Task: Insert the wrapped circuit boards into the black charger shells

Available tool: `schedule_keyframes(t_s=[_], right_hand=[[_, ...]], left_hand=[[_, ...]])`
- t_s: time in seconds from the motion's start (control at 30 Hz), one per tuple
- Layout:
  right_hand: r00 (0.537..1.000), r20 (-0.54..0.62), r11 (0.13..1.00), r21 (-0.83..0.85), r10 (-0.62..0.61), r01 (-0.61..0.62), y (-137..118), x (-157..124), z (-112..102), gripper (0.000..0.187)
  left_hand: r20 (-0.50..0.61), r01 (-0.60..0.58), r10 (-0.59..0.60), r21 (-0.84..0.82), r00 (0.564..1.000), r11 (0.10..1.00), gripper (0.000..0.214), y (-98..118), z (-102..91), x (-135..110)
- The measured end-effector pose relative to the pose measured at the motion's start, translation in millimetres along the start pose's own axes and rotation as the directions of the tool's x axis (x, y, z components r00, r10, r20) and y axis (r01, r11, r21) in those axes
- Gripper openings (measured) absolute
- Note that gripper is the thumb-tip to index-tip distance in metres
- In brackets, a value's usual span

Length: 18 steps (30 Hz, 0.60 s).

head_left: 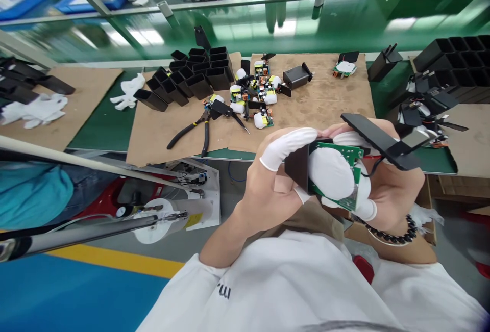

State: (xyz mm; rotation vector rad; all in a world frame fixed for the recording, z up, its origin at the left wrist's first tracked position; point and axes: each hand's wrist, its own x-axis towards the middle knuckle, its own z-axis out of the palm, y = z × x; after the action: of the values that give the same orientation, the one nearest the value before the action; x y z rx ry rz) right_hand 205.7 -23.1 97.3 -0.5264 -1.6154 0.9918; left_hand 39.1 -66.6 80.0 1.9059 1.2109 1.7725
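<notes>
My left hand (268, 184), with white finger cots on the thumb and a finger, grips a black plastic housing (297, 166) close to my chest. My right hand (390, 189), wearing a bead bracelet, holds a green circuit board (350, 153) wrapped in white foam; the board sits at the mouth of the housing. A flat black cover (377, 138) hangs from the board on thin wires, resting over my right fingers. Both hands are in front of the table edge, below the cardboard mat (325, 102).
On the mat lie several empty black housings (195, 77), a heap of circuit boards (254, 97), black pliers (199, 128) and one assembled black unit (296, 76). More black housings (455, 61) stand at right. White gloves (128, 92) lie at left. Another person's hands work across the conveyor.
</notes>
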Motion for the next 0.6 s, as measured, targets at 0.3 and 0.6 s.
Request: schedule_keyframes(t_s=[0.3,0.6], right_hand=[[0.998,0.055,0.991,-0.123,-0.037,0.044,1.7,-1.0,-7.9,0.046],[0.989,0.097,0.970,-0.207,-0.113,0.131,2.1,-1.6,-11.2,0.054]], left_hand=[[-0.016,0.005,-0.006,-0.047,1.000,0.999,0.046,-0.8,0.7,0.5],[-0.022,-0.044,0.041,-0.164,0.999,0.985,0.058,-8.8,2.5,2.1]])
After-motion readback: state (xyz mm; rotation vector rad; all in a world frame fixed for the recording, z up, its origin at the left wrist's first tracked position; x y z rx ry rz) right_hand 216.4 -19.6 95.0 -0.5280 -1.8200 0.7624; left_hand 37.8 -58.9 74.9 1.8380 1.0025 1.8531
